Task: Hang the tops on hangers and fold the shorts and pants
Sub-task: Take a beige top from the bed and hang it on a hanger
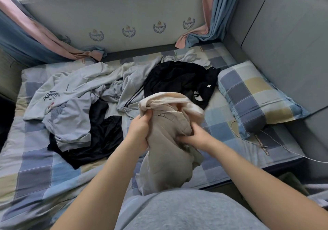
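I hold up a beige zipped garment point(168, 144), bunched, over the near edge of the bed. My left hand point(140, 130) grips its left side near the waistband and zipper. My right hand point(194, 137) grips its right side, fingers curled into the cloth. Beyond it on the checked bedsheet point(35, 167) lie a black garment with a small white cross point(181, 80), a pale grey top with dark stripes point(131, 89), a light printed T-shirt point(69, 116), a white printed top point(71, 84) and a dark garment point(103, 141) under the T-shirt.
A checked pillow point(255, 96) lies at the right against the grey padded wall point(284, 43). A white cable point(276, 141) runs across the sheet near it. Pink and blue curtains point(35, 39) hang at both back corners. No hangers are in view.
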Available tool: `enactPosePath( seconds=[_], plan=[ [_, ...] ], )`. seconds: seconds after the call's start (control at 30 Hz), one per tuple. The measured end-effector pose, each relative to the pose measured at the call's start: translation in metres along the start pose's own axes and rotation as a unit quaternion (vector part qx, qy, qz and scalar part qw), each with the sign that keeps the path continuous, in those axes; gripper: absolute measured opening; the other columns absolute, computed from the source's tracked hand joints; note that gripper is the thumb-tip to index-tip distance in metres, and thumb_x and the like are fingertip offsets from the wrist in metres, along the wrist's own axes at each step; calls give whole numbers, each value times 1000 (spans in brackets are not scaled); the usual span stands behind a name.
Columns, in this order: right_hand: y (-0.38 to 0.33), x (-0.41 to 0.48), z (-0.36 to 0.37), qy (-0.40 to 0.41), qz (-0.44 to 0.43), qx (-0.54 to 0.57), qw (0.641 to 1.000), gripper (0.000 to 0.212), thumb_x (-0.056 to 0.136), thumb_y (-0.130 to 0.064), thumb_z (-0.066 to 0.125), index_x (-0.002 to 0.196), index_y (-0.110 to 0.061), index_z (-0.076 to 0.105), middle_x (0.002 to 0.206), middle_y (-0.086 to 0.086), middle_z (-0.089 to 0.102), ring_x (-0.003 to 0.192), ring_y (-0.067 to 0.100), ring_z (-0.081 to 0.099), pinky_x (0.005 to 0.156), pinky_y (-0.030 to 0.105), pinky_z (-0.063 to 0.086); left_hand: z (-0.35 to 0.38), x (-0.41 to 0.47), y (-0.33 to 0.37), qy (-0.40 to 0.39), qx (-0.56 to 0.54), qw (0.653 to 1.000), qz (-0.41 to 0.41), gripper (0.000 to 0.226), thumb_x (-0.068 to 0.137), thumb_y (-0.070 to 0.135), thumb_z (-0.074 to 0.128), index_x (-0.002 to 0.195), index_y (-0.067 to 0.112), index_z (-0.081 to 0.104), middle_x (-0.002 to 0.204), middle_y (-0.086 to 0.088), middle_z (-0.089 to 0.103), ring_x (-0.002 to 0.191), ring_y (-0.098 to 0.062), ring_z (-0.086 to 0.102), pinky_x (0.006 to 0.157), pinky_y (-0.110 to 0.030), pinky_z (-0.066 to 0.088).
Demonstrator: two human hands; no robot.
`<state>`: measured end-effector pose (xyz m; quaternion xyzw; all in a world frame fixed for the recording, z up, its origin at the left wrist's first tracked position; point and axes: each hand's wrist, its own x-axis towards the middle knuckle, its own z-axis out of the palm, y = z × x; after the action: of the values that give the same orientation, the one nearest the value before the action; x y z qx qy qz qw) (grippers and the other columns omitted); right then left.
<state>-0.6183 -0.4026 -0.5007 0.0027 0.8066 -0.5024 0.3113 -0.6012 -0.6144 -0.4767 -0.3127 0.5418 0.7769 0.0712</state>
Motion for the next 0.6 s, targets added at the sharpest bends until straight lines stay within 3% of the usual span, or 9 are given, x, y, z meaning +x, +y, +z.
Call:
enactPosePath(
  seconds=[0.1, 0.2, 0.27, 0.33, 0.4, 0.5, 0.6],
  plan=[
    [33, 10, 11, 30, 36, -45, 998, 9, 90, -23, 72, 95, -15, 69, 90, 0, 71, 90, 17, 63, 73, 30, 48, -1, 2, -1, 5, -4, 999, -44, 27, 95, 40, 67, 107, 16, 71, 94, -6, 78, 84, -23, 76, 78, -42, 60],
    [51, 21, 10, 78, 45, -33, 995, 20, 99, -19, 56, 86, -9, 68, 91, 14, 71, 82, 24, 62, 70, 34, 46, -5, 5, -1, 31, 11, 997, -64, 34, 93, 45, 67, 110, 16, 71, 99, -7, 78, 94, -26, 74, 90, -45, 58],
    [49, 25, 5, 113, 28, 1, 993, 24, 102, -18, 51, 82, -12, 63, 82, 9, 69, 78, 24, 61, 66, 33, 45, -10, 6, -1, 56, 10, 996, -66, 36, 93, 46, 66, 111, 15, 70, 101, -8, 77, 96, -27, 73, 87, -43, 58],
    [38, 28, -4, 168, -4, 30, 985, 25, 103, -17, 49, 81, -12, 59, 73, 2, 62, 70, 17, 54, 61, 28, 42, -16, 8, -2, 77, 23, 995, -64, 35, 96, 43, 64, 112, 12, 69, 103, -9, 75, 95, -26, 71, 80, -38, 58],
    [21, 30, -14, 215, -49, 58, 974, 23, 104, -14, 48, 84, -10, 59, 62, -9, 55, 59, 6, 46, 53, 20, 39, -21, 9, -5, 81, 55, 993, -69, 33, 98, 36, 62, 119, 10, 66, 110, -13, 72, 101, -29, 69, 82, -39, 56],
    [-12, 26, -26, 236, -111, 85, 962, 22, 105, -18, 49, 86, -14, 59, 49, -18, 48, 46, -2, 40, 46, 11, 32, -22, 1, -16, 49, 172, 978, -105, 28, 98, 26, 61, 120, 10, 65, 108, -13, 70, 96, -30, 67, 78, -37, 53],
    [-45, 14, -33, 213, -185, 83, 956, 24, 104, -22, 52, 83, -16, 61, 54, -17, 47, 51, 1, 40, 50, 15, 34, -19, -11, -23, -31, 314, 942, -118, 25, 92, 25, 68, 113, 13, 65, 106, -8, 68, 88, -20, 65, 72, -27, 54]
  ],
)
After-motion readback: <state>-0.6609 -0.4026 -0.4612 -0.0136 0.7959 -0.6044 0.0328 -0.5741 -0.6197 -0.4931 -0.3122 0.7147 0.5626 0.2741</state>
